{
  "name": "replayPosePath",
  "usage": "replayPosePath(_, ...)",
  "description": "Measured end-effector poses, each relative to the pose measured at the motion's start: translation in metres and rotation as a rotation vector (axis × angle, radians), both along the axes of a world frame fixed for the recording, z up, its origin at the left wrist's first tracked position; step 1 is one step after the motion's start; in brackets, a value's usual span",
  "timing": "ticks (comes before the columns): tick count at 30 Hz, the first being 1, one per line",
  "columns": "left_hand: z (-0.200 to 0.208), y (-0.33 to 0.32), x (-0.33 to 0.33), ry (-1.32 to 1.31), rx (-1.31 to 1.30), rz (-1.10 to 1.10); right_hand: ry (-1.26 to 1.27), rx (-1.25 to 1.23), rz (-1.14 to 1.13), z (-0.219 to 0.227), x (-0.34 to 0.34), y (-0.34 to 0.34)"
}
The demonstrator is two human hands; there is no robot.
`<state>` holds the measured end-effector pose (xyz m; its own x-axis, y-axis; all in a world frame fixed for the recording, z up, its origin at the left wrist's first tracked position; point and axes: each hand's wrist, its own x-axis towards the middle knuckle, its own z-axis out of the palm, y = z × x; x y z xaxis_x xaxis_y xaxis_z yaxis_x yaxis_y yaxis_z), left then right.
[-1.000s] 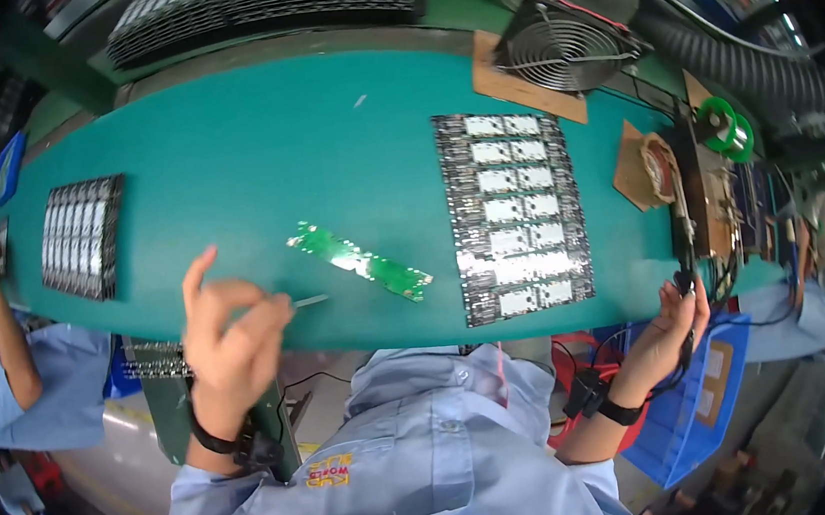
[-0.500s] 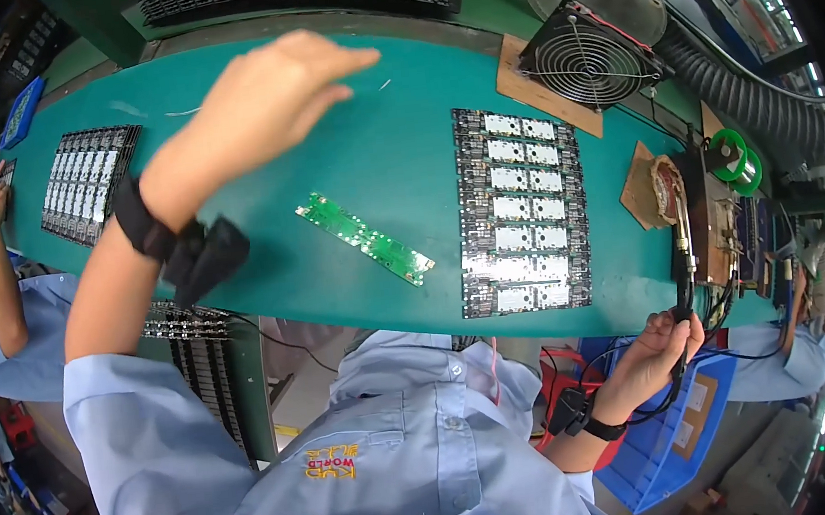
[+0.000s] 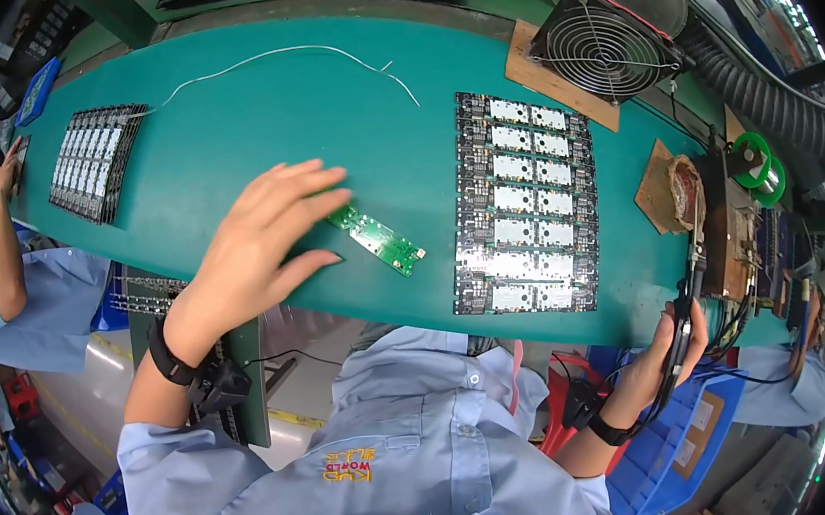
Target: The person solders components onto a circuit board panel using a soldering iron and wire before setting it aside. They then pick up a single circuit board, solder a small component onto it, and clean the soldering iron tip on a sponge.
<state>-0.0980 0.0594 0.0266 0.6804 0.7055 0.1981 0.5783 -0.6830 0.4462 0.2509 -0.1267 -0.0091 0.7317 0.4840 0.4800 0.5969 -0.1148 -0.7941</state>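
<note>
A narrow green circuit board (image 3: 389, 246) lies on the green mat in front of me. Over its left end reaches my left hand (image 3: 261, 235), open, fingers stretched out and thumb apart. Part of the board is hidden beneath the fingers; whether they touch it I cannot tell. At the table's right edge my right hand (image 3: 680, 338) is closed around the black handle of a soldering iron (image 3: 683, 325). The iron points up toward a round holder (image 3: 685, 191) on a brown board. A panel of black and white circuit boards (image 3: 526, 210) lies between my hands.
A thin white wire (image 3: 285, 50) curves across the mat (image 3: 247, 114). Stacked board panels (image 3: 89, 166) sit at left, near a co-worker's hand (image 3: 7, 169). A black fan (image 3: 604, 46) and a green spool (image 3: 756, 161) stand right; a blue crate (image 3: 669, 447) is below.
My left hand has come down from the far side of the mat to the green board, uncovering the white wire. My right hand still holds the soldering iron, with its grip slightly shifted.
</note>
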Motion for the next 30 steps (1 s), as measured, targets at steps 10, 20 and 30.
replayPosePath(10,-0.026,0.001,0.044,-0.077,0.037,-0.378,-0.093,0.092,0.429,0.008,-0.039,0.001)
replayPosePath(20,-0.031,0.007,0.052,-0.209,0.137,-0.409,-0.055,0.041,0.515,0.013,-0.050,0.006)
replayPosePath(30,-0.007,0.019,0.052,-0.158,0.018,-0.352,0.019,0.085,0.526,0.013,-0.052,0.009)
